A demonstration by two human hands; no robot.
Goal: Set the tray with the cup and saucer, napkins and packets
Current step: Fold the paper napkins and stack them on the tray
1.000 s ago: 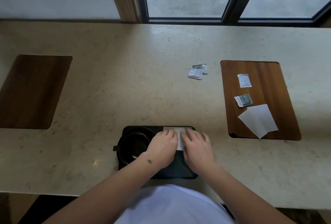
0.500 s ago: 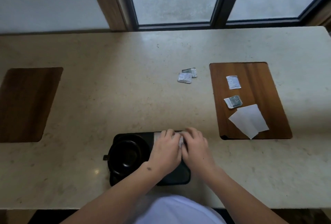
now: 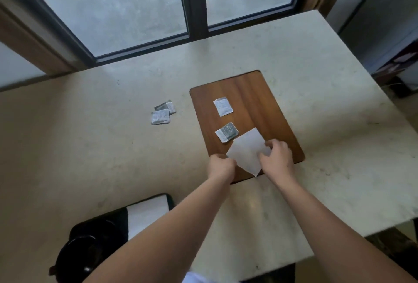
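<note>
Now | left hand [image 3: 220, 166] and right hand [image 3: 277, 158] each close a grip on opposite edges of the loose napkin [image 3: 246, 152], likely lifting it | napkin on wooden board [image 3: 248, 92], nearest corner | packets [image 3: 226, 134] just beyond | tray [image 3: 168, 198] with cup [image 3: 78, 254] well left of board, on desk [image 3: 90, 147]

Your left hand [image 3: 220, 166] and right hand [image 3: 277, 159] pinch opposite edges of a white napkin [image 3: 246, 151], which you hold tilted on a corner. Just beyond your hands lie a grey-and-white packet [image 3: 226, 132] and, farther, a white packet [image 3: 222, 106]. Two silvery packets [image 3: 162, 112] overlap beyond and left of your left hand. Behind your left forearm sits the black tray [image 3: 99, 221], with a folded napkin [image 3: 147, 215] and a dark cup and saucer [image 3: 77, 253].
</note>
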